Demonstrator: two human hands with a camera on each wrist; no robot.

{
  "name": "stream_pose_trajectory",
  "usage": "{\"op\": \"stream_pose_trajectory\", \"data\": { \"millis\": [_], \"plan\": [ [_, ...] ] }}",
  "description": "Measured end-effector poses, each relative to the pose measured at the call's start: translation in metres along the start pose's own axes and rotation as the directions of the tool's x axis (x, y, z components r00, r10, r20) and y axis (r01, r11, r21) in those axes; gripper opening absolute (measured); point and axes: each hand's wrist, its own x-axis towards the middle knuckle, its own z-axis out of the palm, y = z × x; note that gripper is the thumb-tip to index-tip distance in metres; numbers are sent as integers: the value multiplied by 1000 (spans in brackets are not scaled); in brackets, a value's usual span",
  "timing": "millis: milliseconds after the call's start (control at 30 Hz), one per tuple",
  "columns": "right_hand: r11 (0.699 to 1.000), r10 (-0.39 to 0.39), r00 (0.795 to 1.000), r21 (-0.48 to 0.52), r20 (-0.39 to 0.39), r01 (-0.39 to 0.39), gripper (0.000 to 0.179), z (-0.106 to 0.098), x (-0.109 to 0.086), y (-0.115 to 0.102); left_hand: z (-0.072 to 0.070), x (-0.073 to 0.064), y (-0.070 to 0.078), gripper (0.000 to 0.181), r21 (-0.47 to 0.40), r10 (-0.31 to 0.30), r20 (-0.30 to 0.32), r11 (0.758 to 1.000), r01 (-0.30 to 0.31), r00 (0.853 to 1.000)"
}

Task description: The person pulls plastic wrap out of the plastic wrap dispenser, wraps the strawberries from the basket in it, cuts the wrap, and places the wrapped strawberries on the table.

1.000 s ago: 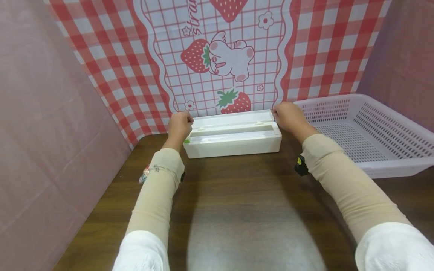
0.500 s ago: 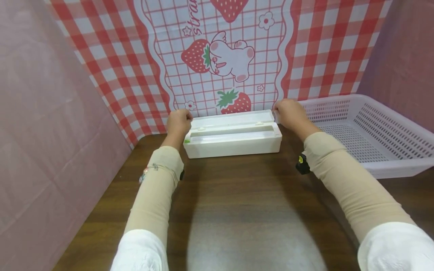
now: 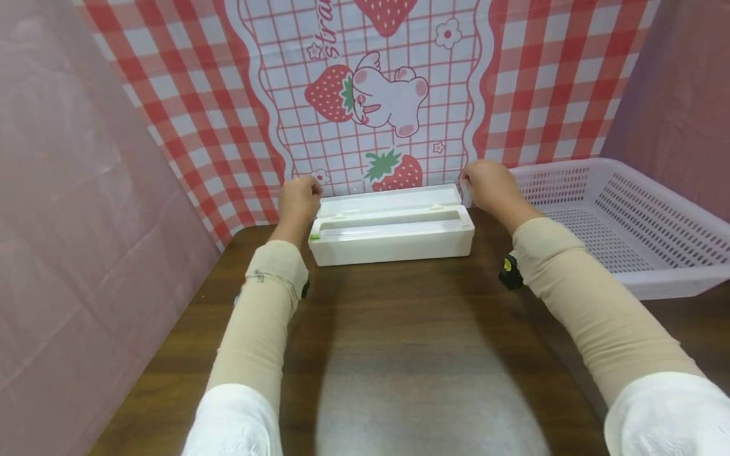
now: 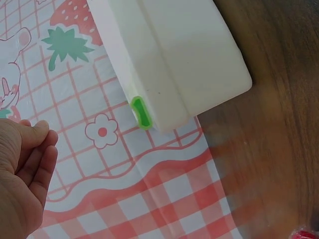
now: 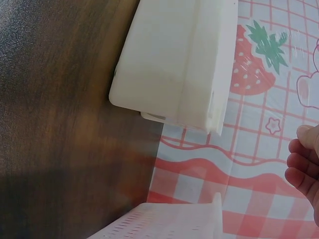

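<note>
A long white cling film dispenser (image 3: 393, 244) lies on the table with its lid tipped back and a clear roll showing inside. My left hand (image 3: 298, 206) is just above its left end, thumb and fingertips pinched together. Beyond the right end, my right hand (image 3: 492, 187) holds the same pinch. Between them stretches cling film (image 5: 249, 62), nearly invisible except for faint glints and wrinkles in the right wrist view. A green slider (image 4: 142, 113) sits on the dispenser's left corner.
A white perforated plastic basket (image 3: 661, 278) stands on the right, close to my right forearm. Something small in a red wrapper (image 4: 304, 234) lies left, mostly hidden by my left forearm. A strawberry-print cloth (image 3: 393, 101) hangs behind the brown table (image 3: 399, 354).
Both hands have risen slightly and moved a little farther back and apart, still pinching. The dispenser has stayed in place.
</note>
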Motion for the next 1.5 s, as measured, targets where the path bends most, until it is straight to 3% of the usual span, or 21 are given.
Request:
{"op": "stream_pose_trajectory", "data": {
  "millis": [300, 567, 1033, 1267, 1500],
  "plan": [
    [1000, 24, 999, -7, 24, -23, 14, -7, 3, -3, -6, 2, 3, 16, -24, -48, 2, 999, 48, 999],
    [1000, 19, 1000, -16, 14, -19, 16, -13, 6, -2, -12, 4, 5, 18, -30, -5, -38, 1000, 4, 999],
    [1000, 12, 1000, -10, -19, -13, 15, -24, 10, -6, -19, 7, 12, 13, -32, -28, -94, 999, 25, 995],
    [999, 43, 999, -14, 15, -43, 14, -33, 15, -10, -22, 10, 13, 13, -49, -58, -105, 997, 53, 993],
    [999, -1, 1000, -39, -22, 0, 13, -36, 17, -12, -28, 12, 13, 14, -36, -63, -107, 998, 60, 992]
  ]
}}
